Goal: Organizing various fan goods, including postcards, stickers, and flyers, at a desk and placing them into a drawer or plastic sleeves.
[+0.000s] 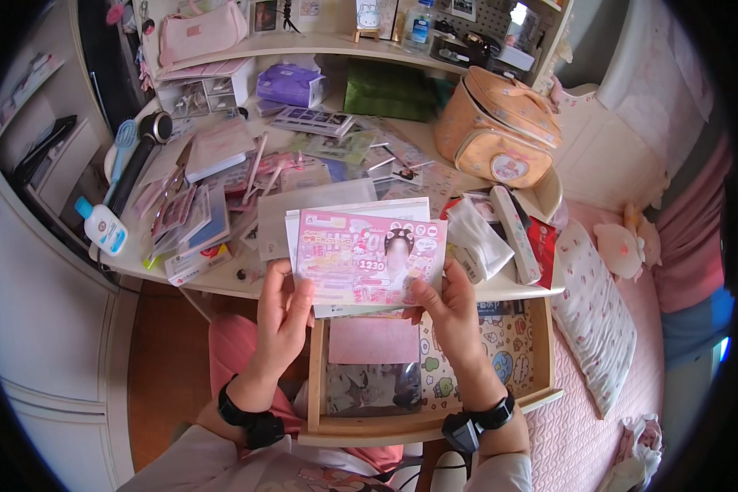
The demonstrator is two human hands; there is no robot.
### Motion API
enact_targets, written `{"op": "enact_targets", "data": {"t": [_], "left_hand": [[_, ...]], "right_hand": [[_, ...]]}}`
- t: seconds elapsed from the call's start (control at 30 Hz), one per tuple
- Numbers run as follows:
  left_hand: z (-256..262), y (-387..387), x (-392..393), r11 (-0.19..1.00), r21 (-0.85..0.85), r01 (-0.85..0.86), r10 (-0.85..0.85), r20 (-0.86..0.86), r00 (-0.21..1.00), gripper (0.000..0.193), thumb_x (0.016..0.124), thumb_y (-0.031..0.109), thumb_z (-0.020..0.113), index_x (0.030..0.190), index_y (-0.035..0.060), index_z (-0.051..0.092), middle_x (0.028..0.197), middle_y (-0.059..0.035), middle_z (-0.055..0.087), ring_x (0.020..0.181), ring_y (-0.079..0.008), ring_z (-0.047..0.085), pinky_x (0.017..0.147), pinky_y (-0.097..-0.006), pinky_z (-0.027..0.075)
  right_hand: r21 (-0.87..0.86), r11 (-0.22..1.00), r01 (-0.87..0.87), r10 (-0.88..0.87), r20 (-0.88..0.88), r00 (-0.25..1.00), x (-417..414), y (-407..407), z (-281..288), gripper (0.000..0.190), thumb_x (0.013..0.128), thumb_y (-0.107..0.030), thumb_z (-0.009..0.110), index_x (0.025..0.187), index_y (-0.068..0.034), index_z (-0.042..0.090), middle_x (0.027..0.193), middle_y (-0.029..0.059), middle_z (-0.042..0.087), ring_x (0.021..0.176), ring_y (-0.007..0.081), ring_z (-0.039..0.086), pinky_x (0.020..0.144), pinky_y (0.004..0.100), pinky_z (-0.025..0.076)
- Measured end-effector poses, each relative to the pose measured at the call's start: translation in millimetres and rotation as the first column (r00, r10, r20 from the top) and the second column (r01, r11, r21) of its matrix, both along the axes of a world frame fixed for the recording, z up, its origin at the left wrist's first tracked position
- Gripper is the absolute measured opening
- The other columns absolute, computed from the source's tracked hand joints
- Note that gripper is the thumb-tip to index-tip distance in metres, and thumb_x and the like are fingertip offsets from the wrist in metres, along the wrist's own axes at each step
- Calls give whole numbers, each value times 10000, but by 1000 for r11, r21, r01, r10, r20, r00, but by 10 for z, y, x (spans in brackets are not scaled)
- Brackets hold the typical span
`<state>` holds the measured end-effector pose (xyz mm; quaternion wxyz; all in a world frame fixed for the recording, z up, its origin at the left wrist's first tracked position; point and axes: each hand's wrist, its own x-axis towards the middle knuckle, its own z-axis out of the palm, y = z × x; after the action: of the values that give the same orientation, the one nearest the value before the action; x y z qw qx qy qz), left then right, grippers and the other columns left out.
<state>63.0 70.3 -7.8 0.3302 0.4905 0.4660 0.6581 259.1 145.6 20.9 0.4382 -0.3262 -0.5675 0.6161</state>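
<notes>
Between both hands is a small stack of cards and sheets, held up over the desk's front edge. On top lies a pink printed card (pixel 344 264) that bears writing and a picture of a person. White sheets (pixel 369 211) stick out behind it. My left hand (pixel 287 307) grips the stack's left edge, thumb on the front. My right hand (pixel 448 304) pinches the lower right corner the same way. Below them a wooden drawer (pixel 427 424) is pulled out. Inside it are a pink sheet (pixel 374 341), a dark photo print in a clear sleeve (pixel 374 389) and a cartoon-patterned liner (pixel 441 363).
Paper goods, sleeves and a pink-white book (pixel 219 149) crowd the desk (pixel 307 283). A lotion bottle (pixel 101 226) and a blue hairbrush (pixel 123 144) stand left. An orange bag (pixel 498 129), a purple tissue pack (pixel 290 85) and a green bag (pixel 390 89) are behind. A bed (pixel 581 393) is at right.
</notes>
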Motion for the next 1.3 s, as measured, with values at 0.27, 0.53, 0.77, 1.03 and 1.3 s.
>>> {"op": "enact_targets", "data": {"t": [0.27, 0.53, 0.77, 1.03, 1.3], "left_hand": [[157, 14, 45, 998, 59, 2, -8, 102, 995, 340, 901, 141, 467, 1191, 23, 334, 838, -57, 571, 619, -25, 474, 494, -159, 368], [273, 92, -160, 996, 74, 52, -51, -15, 999, 480, 824, 77, 575, 1244, 17, 352, 970, -103, 584, 837, -121, 543, 685, -235, 433], [297, 412, -191, 980, 193, -50, 197, -895, 400, 637, 686, 105, 677, 1234, 13, 366, 1198, -188, 458, 1094, -336, 455, 917, -395, 378], [156, 660, -237, 960, 251, -121, 278, -889, 365, 437, 672, 81, 645, 1067, -2, 478, 1099, -167, 515, 1012, -339, 490, 849, -412, 407], [68, 728, -405, 950, 266, -165, 313, -812, 493, 410, 696, 104, 656, 1070, 26, 507, 1108, -148, 512, 1040, -322, 466, 889, -391, 376]], "right_hand": [[-10, 997, -82, 81, -27, 996, 26, 14, -11, 235, 924, -199, 417, 1008, 16, 463, 786, 81, 586, 609, 143, 585, 502, 224, 454], [-11, 968, 249, -247, -172, 954, 45, 105, 14, 218, 890, -189, 489, 1020, -15, 504, 790, 13, 554, 652, 68, 530, 502, 209, 449], [10, 887, 461, -441, -277, 854, 198, 330, -103, 179, 912, -165, 439, 1048, -50, 423, 900, 44, 547, 738, 93, 562, 580, 267, 526], [103, 880, 464, -427, -256, 867, 158, 305, -118, 179, 919, -142, 413, 1050, -24, 384, 953, 87, 530, 802, 146, 576, 634, 320, 554], [145, 863, 484, -448, -226, 865, 198, 372, -123, 174, 922, -142, 404, 1031, -10, 374, 915, 93, 534, 795, 141, 577, 637, 313, 558]]}}
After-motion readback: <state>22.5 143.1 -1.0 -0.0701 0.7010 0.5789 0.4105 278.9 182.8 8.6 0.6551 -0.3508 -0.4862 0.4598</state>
